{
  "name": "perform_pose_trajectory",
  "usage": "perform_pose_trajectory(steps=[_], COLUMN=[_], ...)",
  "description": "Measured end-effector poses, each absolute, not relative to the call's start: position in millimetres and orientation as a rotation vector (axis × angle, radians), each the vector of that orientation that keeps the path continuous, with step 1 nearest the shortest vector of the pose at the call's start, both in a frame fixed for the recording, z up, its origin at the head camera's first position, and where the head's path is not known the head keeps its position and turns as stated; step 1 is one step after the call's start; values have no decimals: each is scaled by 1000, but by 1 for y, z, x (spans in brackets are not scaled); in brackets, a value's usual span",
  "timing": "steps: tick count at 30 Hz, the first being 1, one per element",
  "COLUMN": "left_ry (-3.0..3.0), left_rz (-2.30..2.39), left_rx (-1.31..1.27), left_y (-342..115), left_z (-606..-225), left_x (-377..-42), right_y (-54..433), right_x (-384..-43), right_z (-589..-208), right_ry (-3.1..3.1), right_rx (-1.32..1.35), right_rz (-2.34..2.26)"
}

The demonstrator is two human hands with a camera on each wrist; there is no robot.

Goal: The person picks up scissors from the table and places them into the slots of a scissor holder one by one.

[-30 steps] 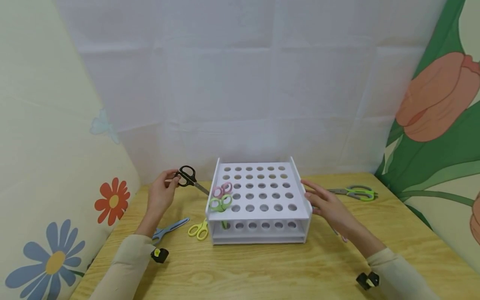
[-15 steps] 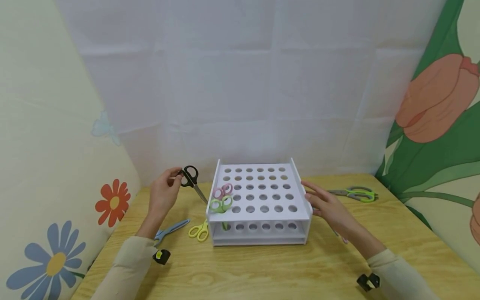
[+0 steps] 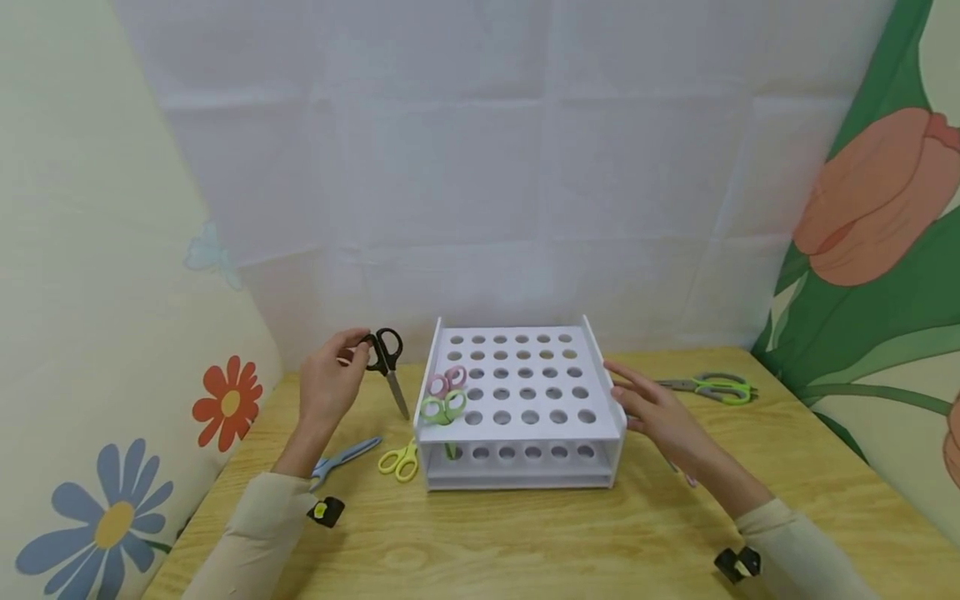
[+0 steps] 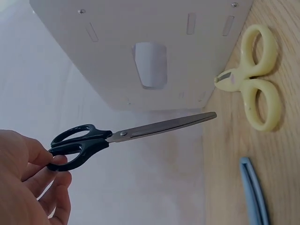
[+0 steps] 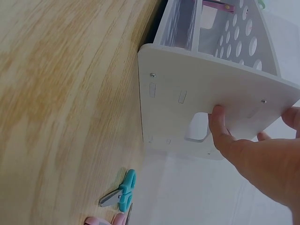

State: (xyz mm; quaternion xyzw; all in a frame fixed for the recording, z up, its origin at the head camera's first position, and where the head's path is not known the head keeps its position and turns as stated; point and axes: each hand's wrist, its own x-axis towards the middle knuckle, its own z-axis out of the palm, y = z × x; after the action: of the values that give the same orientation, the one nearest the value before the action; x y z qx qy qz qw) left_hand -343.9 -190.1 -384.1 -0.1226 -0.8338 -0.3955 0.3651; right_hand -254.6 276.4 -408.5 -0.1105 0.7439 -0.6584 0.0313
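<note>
A person's left hand (image 3: 330, 385) holds black scissors (image 3: 390, 367) by the handles, lifted off the wooden worktop (image 3: 525, 533) just left of a white rack (image 3: 525, 400); the closed blades hang down and a little toward the rack without touching it. In the left wrist view the fingers (image 4: 49, 161) curl around the black loops, and the blade tip (image 4: 211, 115) shows against the rack's left wall (image 4: 150, 56). The right hand (image 3: 652, 412) lies against the rack's right wall with its fingers stretched out nearly straight; the right wrist view shows a fingertip (image 5: 218, 115) pressing that wall (image 5: 187, 108) beside an oblong cut-out, while the rest of the hand is cut off by the frame edge. The rack's top is a grid of round holes; pink scissors (image 3: 446, 382) and green scissors (image 3: 442, 408) stand in holes near its front left corner, their blades mostly hidden below the top plate. Yellow scissors (image 3: 399, 458) lie flat just left of the rack's front, and blue scissors (image 3: 341, 460) lie further left, partly hidden by the left forearm. Grey-green scissors (image 3: 712, 387) lie well to the right, near the back. More scissors lie behind the right forearm: the right wrist view shows teal scissors (image 5: 119, 192) and a pink scrap at the bottom edge, too cut off to make out.
</note>
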Motion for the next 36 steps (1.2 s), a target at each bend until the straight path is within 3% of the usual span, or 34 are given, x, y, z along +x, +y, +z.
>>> perform_pose_trajectory(steps=[36], left_ry=[-1907], left_rz=[-1118], left_rx=[-402], left_y=[-171], left_z=[-324], left_x=[-294], right_y=[276], right_x=[-252], right_z=[-406], right_ry=[2318], right_rx=[-297], right_rz=[-1986])
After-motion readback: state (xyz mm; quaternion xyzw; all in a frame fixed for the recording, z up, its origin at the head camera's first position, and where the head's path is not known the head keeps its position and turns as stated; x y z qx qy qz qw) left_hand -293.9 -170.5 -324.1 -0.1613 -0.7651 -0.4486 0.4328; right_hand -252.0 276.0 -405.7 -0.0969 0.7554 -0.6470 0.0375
